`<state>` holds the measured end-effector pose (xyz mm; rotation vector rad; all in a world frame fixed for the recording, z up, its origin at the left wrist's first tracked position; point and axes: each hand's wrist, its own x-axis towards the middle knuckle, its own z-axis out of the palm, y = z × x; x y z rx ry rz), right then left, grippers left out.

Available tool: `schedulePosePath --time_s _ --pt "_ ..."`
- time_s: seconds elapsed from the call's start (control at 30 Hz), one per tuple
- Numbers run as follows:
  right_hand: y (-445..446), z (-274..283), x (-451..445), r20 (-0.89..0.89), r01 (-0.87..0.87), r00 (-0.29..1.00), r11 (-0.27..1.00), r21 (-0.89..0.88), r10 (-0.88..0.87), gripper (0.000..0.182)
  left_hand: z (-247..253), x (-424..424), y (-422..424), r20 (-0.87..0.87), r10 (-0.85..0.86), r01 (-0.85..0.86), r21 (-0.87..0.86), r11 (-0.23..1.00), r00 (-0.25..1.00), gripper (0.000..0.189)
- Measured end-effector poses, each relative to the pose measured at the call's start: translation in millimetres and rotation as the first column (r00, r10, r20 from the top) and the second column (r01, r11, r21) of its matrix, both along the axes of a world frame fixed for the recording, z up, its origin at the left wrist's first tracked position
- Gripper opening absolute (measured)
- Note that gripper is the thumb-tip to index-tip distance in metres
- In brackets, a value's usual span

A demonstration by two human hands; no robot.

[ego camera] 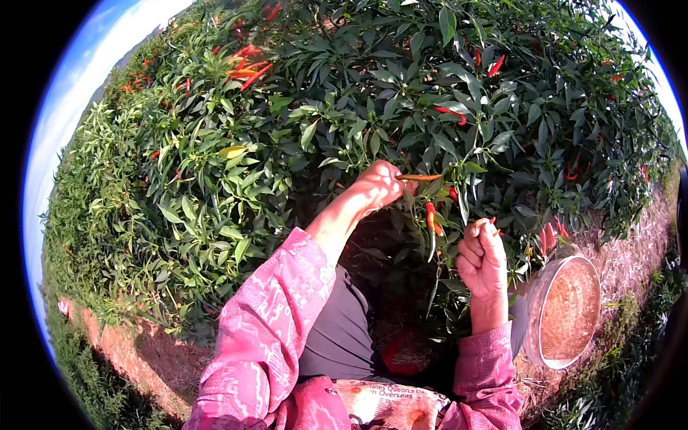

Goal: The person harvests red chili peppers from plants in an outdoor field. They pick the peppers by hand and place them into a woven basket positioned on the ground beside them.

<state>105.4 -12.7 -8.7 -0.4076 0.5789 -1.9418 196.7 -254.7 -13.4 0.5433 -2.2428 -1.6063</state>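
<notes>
My left hand (380, 185) reaches into the chili plants, its fingers closed around an orange-brown chili pepper (420, 177) that sticks out to the right. Lower and to the right, my right hand (481, 259) is raised with thumb and fingers pinched together. Small red and orange chili tips (493, 220) show at its fingertips; the rest of them is hidden by the fingers. Between the hands a red chili (431, 216) hangs from the plant, and another red chili (453, 193) sits partly behind leaves. Green chilies (432, 244) hang just below.
A pale round bucket (529, 322) stands tilted at my right knee, beside several upright red chilies (551, 236). Dense chili foliage (258, 123) spreads ahead, with a red chili cluster (250, 67) at upper left. Dry straw-covered ground (629, 252) runs along the right.
</notes>
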Motion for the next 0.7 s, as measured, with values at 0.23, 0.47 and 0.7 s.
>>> schedulePosePath --time_s 0.23,0.47,0.7 --pt "13 37 6 -0.339 0.111 0.94 0.978 0.178 -0.045 0.016 22 -3 10 0.648 0.13 0.595 -0.748 0.293 0.75 0.024" --pt "-28 39 7 -0.855 0.268 0.496 0.911 0.315 0.149 0.022 28 3 17 0.458 0.122 0.102 -0.434 0.895 0.881 0.032" --pt "-46 22 6 -0.898 0.306 0.429 0.919 0.247 0.098 0.009 16 7 4 0.544 -0.037 0.543 -0.825 0.157 0.838 0.024"
